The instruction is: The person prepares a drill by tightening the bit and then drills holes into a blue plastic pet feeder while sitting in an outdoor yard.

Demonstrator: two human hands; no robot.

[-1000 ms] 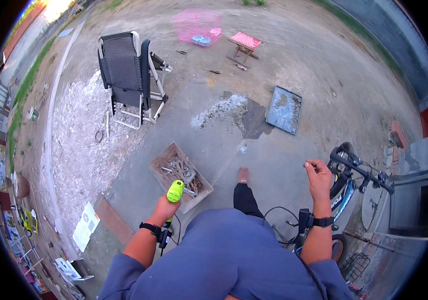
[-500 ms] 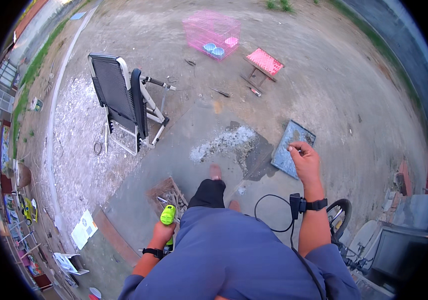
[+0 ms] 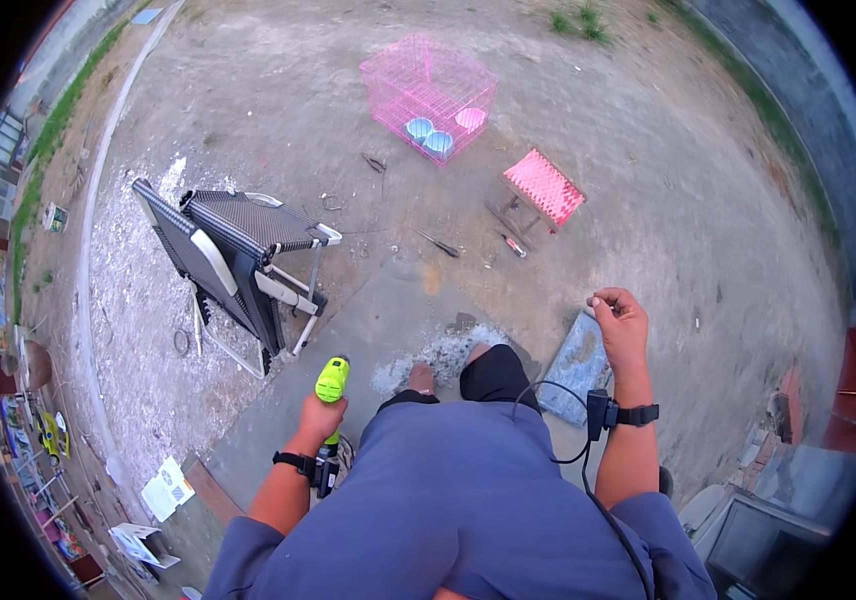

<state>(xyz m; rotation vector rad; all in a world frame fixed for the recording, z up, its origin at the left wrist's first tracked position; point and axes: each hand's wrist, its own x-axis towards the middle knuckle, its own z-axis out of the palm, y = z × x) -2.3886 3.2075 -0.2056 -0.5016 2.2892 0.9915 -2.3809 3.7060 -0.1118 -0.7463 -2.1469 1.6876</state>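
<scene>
My left hand (image 3: 320, 416) is closed round the handle of a bright green cordless drill (image 3: 333, 380), its body pointing forward. My right hand (image 3: 626, 322) is raised to the right with thumb and fingers pinched together. A tiny thing may be at the fingertips, too small to name. Below that hand, on the ground, lies a blue-grey tray (image 3: 576, 365), partly covered by my arm. A black cable hangs from a small black box (image 3: 602, 411) strapped to my right wrist.
A black and white folding chair (image 3: 218, 250) stands ahead left. A pink wire cage (image 3: 428, 95) holding bowls and a pink woven stool (image 3: 545, 187) are farther ahead. Pliers (image 3: 375, 163) and screwdrivers (image 3: 437, 241) lie on the ground. Pale rubble (image 3: 438, 357) surrounds my feet.
I have stepped forward, so the cage, stool and chair appear nearer, and the chair shows from another angle. The wooden crate has gone from view. Both hands keep their hold.
</scene>
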